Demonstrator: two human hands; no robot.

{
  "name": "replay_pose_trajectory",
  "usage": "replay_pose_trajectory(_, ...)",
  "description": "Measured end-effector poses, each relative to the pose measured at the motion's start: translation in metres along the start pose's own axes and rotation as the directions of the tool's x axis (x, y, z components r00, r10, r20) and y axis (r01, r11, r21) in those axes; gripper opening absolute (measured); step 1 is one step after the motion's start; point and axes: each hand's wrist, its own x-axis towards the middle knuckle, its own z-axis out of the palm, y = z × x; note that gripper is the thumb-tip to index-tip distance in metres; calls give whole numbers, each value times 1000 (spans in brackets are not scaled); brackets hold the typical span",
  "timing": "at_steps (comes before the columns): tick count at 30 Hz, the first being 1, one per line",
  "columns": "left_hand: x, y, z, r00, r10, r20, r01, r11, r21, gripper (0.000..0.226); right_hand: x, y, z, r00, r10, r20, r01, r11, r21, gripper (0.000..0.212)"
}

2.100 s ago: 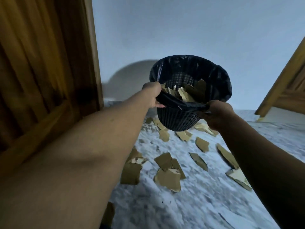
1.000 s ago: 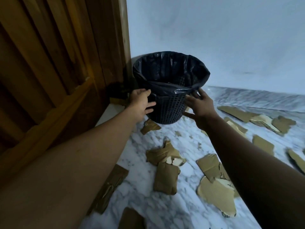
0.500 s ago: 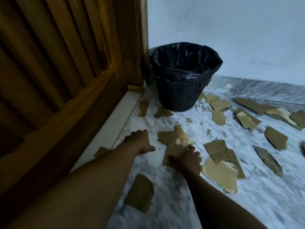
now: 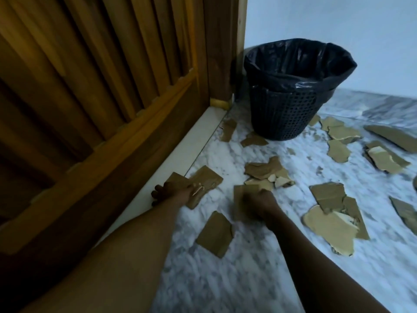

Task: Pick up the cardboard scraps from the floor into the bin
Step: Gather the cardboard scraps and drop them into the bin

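Cardboard scraps now under both hands; bin released.

I was crouched in what looked like a room of a home: a white-veined marble floor met a plain pale wall, a slatted wooden door stood at my left above a pale threshold strip, and a small mesh bin with a black liner sat in the corner.

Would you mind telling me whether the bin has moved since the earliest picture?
Yes. The bin was held up in both hands; it now stands on the floor beside the wooden door frame.
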Motion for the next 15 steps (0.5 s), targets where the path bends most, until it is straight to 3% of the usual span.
replay_pose_trajectory(1, 1, 6, 5, 1000, -28, 7, 28, 1000, -2, 122, -23, -12, -3, 997, -14, 81, 16, 1000, -20, 77)
replay_pose_trajectory(3, 1, 12, 7, 998, -54, 10, 54, 998, -23, 131, -48, -23, 9, 979, 13, 202, 40, 966, -255, 84)
replay_pose_trajectory(4, -1, 14, 7, 998, -54, 12, 55, 997, -57, 132, -59, -27, 22, 981, 0, 195, 80, 911, -405, 84)
replay_pose_trajectory(6, -6, 19, 4, 998, -54, 42, 61, 984, -165, 128, -77, -26, 50, 988, -59, 141, 125, 841, -526, 69)
replay_pose_trajectory(10, 12, 29, 10, 996, -11, 90, 34, 965, -262, 121, -99, -22, 72, 972, -202, 117, 233, 807, -543, 50)
replay_pose_trajectory(12, 19, 39, 12, 994, 46, 95, -16, 954, -300, 113, -96, -23, 67, 981, -181, 68, 192, 876, -442, 46)
replay_pose_trajectory(13, 18, 45, 10, 990, 75, 122, -41, 965, -258, 111, -89, -25, 62, 986, -145, 77, 163, 910, -381, 48)
replay_pose_trajectory(15, 23, 56, 13, 964, 173, 202, -150, 981, -124, 128, -74, -29, 42, 979, -87, 185, 151, 916, -370, 55)
